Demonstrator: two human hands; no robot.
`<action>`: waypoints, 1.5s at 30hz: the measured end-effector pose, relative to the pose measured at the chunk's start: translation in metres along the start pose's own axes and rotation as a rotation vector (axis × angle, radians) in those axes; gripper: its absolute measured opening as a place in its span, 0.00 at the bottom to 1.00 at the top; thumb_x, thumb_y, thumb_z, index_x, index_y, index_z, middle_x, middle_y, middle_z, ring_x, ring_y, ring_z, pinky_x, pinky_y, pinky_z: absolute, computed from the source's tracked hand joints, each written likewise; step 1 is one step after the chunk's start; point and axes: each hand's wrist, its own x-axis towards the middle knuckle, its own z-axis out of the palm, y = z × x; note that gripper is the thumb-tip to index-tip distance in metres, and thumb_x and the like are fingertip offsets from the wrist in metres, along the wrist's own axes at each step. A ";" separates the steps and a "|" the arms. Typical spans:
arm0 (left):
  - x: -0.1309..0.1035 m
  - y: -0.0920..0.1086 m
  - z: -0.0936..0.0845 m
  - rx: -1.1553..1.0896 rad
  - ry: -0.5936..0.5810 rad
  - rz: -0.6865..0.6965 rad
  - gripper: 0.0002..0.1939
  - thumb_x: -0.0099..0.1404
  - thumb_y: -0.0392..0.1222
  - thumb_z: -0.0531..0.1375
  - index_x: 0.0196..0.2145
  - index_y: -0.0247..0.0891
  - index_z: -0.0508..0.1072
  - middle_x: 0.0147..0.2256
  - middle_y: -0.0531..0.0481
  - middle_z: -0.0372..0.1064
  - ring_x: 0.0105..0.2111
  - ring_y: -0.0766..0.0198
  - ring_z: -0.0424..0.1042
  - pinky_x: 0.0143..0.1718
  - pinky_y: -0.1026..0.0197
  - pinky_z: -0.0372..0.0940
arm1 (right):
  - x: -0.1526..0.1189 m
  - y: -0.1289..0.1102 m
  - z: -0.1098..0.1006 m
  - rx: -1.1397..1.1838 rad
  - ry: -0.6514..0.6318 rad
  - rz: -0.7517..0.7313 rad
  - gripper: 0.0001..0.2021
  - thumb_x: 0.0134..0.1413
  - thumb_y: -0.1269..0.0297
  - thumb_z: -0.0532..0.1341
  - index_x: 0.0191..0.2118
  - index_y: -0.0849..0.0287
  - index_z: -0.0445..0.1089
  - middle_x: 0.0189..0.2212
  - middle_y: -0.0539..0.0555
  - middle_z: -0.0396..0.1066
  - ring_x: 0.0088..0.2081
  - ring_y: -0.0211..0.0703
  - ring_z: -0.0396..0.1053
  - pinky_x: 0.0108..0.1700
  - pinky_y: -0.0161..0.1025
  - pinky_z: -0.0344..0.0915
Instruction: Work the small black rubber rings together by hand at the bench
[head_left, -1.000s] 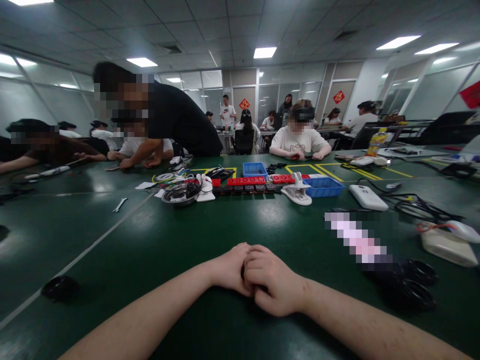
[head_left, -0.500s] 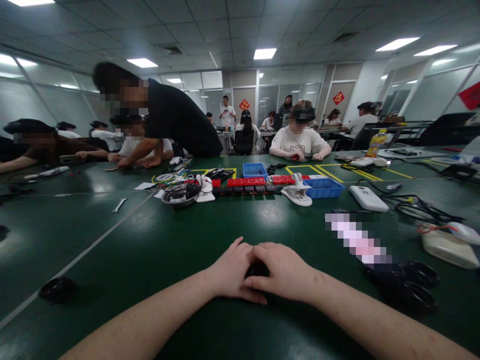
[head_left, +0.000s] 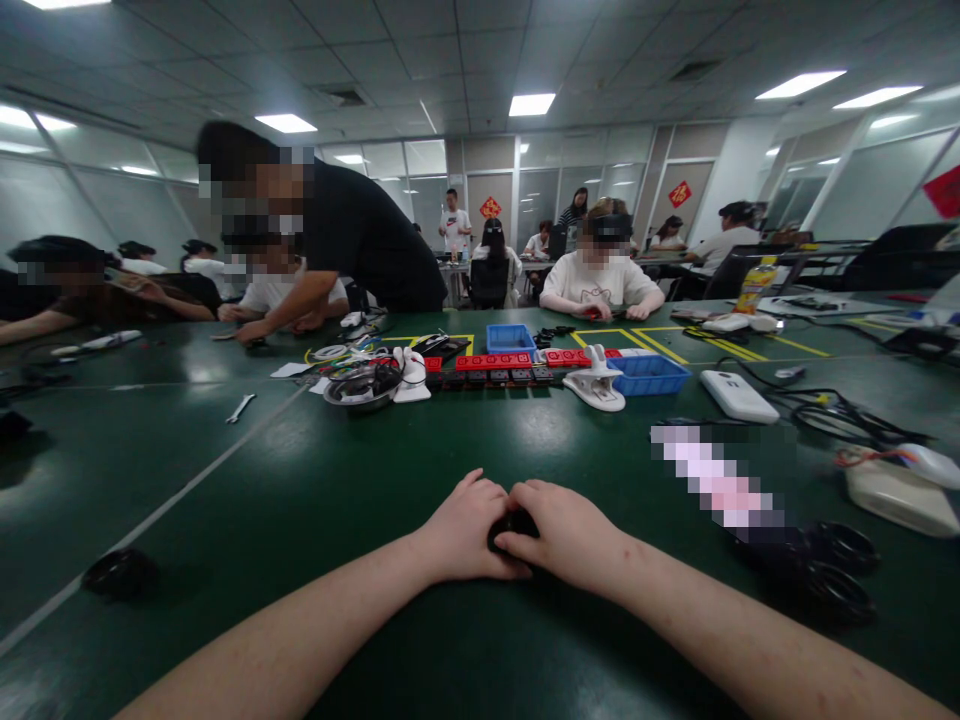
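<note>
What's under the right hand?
Part of a black object shows in the gap between the right hand and left hand. The hands cover the rest; its full shape and underside can't be seen.

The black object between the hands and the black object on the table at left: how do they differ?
The held object sits between the left hand and right hand; the loose object lies untouched on the table. The held object is largely covered; the loose object shows openly. Both are black.

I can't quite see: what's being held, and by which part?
A black object, mostly hidden, held between left hand and right hand, apparently by its sides.
</note>
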 end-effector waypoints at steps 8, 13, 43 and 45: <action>0.001 -0.006 0.005 -0.087 0.015 0.033 0.26 0.43 0.56 0.65 0.37 0.38 0.67 0.36 0.50 0.65 0.40 0.57 0.65 0.54 0.47 0.48 | -0.002 0.000 -0.007 0.061 -0.043 -0.108 0.10 0.45 0.62 0.60 0.35 0.61 0.67 0.33 0.55 0.67 0.34 0.42 0.64 0.36 0.37 0.60; 0.002 -0.013 0.004 -0.172 -0.033 0.075 0.22 0.42 0.49 0.67 0.34 0.38 0.70 0.37 0.50 0.63 0.40 0.57 0.63 0.44 0.56 0.59 | -0.006 -0.003 -0.014 0.119 -0.075 -0.315 0.09 0.41 0.71 0.59 0.34 0.62 0.68 0.34 0.55 0.68 0.36 0.41 0.64 0.38 0.36 0.61; -0.002 0.000 0.000 -0.082 0.041 0.055 0.33 0.39 0.64 0.63 0.36 0.37 0.65 0.37 0.48 0.62 0.40 0.55 0.62 0.54 0.45 0.48 | -0.007 -0.003 -0.013 0.024 -0.021 -0.078 0.12 0.45 0.55 0.60 0.30 0.60 0.67 0.29 0.53 0.68 0.30 0.40 0.64 0.30 0.34 0.56; -0.002 0.000 0.002 -0.081 0.032 0.045 0.32 0.40 0.64 0.63 0.36 0.38 0.65 0.37 0.48 0.63 0.41 0.55 0.63 0.55 0.44 0.46 | -0.006 -0.004 -0.011 0.005 -0.036 -0.055 0.11 0.44 0.57 0.60 0.31 0.60 0.67 0.29 0.53 0.68 0.30 0.40 0.65 0.30 0.34 0.56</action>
